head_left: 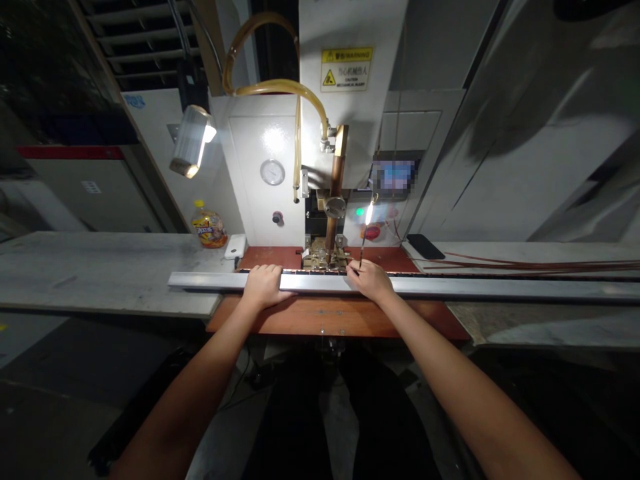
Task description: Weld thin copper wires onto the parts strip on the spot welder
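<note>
A long silvery metal bar (pixel 320 283) lies across the front of a spot-welder-like machine, running out of view on the right. My left hand (pixel 263 283) is closed on this bar, fingers over its top and thumb along the near side. My right hand (pixel 370 280) rests against the bar right of the machine's copper-coloured electrode (pixel 331 237). Its fingers pinch a thin dark rod (pixel 363 248) that points up; a bright glint lies near its upper end. Behind the bar, a metal fixture (pixel 317 257) sits under the electrode tip, partly hidden by the bar.
A reddish-brown board (pixel 325 317) forms the near edge. On the left bench stand a yellow-capped bottle (pixel 209 227) and a white box (pixel 235 247). A lamp (pixel 193 141) hangs above. At right lie a black phone-like slab (pixel 425 247) and thin copper-coloured rods (pixel 525 263).
</note>
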Motion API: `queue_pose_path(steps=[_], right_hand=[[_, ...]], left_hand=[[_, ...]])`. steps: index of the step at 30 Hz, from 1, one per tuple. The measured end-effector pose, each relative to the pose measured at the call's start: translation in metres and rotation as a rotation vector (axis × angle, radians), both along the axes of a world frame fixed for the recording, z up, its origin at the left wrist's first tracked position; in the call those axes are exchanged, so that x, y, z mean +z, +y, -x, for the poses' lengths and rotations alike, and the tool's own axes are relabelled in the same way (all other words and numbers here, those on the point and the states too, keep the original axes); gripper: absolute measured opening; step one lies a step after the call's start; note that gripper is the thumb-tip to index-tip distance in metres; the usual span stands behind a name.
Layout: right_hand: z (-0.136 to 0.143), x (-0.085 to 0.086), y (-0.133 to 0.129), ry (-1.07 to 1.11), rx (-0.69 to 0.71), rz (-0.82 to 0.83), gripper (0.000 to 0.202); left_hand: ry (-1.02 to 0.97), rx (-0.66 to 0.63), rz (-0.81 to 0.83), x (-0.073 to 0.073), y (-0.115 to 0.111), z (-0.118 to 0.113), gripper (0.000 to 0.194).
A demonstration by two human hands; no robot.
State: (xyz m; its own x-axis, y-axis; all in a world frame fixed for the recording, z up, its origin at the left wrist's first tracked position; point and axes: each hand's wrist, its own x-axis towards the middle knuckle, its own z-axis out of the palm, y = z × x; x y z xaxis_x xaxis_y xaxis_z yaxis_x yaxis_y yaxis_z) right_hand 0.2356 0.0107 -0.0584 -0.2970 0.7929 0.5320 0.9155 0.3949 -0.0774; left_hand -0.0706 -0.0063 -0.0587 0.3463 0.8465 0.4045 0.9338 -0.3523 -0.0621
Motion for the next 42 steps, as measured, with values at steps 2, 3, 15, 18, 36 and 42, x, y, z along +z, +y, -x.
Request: queue_pose_path(steps=[2,3,15,18,36,42], right_hand=[[-0.001,0.0,0.0,0.004,0.004,-0.005,0.029],[-0.001,0.0,0.0,0.005,0.007,-0.007,0.029],[-0.005,0.0,-0.001,-0.001,-0.011,0.001,0.029],[-0.007,0.0,-0.001,0.0,-0.012,-0.005,0.03],[-0.013,0.001,-0.003,-0.007,-0.02,-0.015,0.03],[-0.014,0.002,-0.005,0.006,-0.023,-0.008,0.03]], left_hand=[[-0.005,0.0,0.002,0.0,0.0,0.0,0.064],[-0.006,0.0,0.002,0.0,0.0,-0.001,0.064],[-0.017,-0.006,-0.002,-0.002,0.0,-0.005,0.062],[-0.009,-0.006,-0.006,-0.002,0.0,-0.007,0.062],[-0.035,-0.001,0.008,-0.003,-0.002,-0.014,0.063],[-0.039,0.003,0.01,-0.003,-0.003,-0.016,0.065]])
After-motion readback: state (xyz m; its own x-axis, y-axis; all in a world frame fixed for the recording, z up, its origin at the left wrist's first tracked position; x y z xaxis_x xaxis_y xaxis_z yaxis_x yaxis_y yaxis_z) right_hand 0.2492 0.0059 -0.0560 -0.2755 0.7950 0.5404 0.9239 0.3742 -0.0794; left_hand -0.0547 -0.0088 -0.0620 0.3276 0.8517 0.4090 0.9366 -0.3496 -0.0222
